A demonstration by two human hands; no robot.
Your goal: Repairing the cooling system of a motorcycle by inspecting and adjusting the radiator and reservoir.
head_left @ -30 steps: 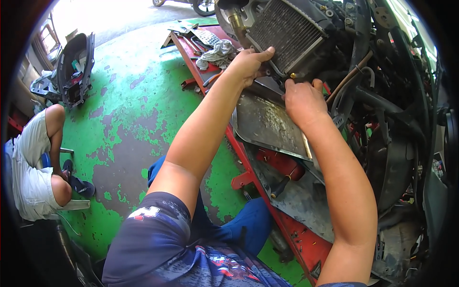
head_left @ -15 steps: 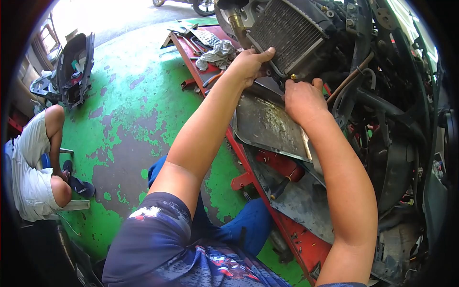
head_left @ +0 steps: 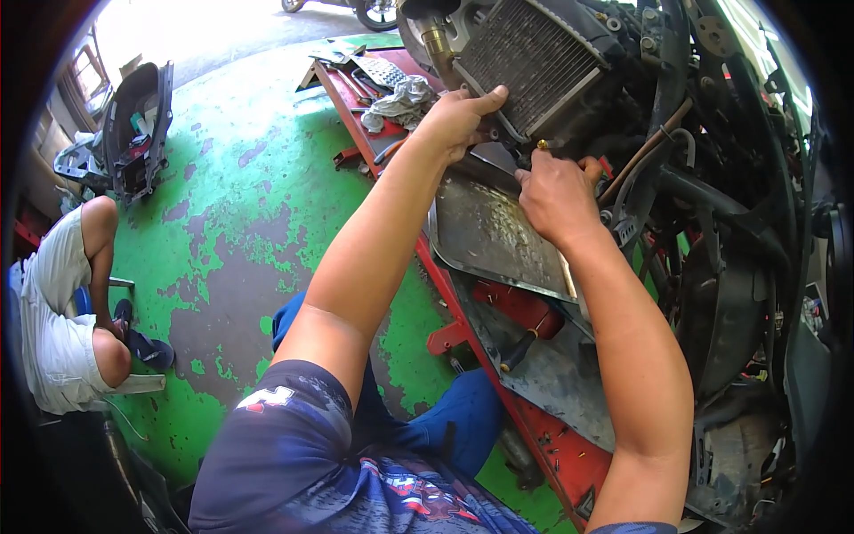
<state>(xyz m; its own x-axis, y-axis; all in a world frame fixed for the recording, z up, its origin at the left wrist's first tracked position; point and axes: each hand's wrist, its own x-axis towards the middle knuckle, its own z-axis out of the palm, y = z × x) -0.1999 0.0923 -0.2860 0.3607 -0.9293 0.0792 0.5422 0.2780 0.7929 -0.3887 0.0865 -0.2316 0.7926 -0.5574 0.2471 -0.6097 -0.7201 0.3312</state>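
A finned radiator sits tilted on the stripped motorbike at the top. My left hand grips its lower left edge, thumb laid over the frame and fingers curled out of sight beneath. Just under the radiator's bottom corner, next to a small brass fitting, my right hand is closed with its fingers bent. Whatever it pinches is hidden behind the knuckles. Below both hands lies a grimy metal tray with wet-looking stains.
A red lift platform runs under the bike, carrying a black-handled screwdriver and scattered screws. Tools and a crumpled rag lie at its far end. A seated person is at the left, near a black plastic body part on the green floor.
My right hand has shifted slightly left, and its wrist has turned with the knuckles more upright. My left hand keeps its hold on the radiator, nearly unmoved.
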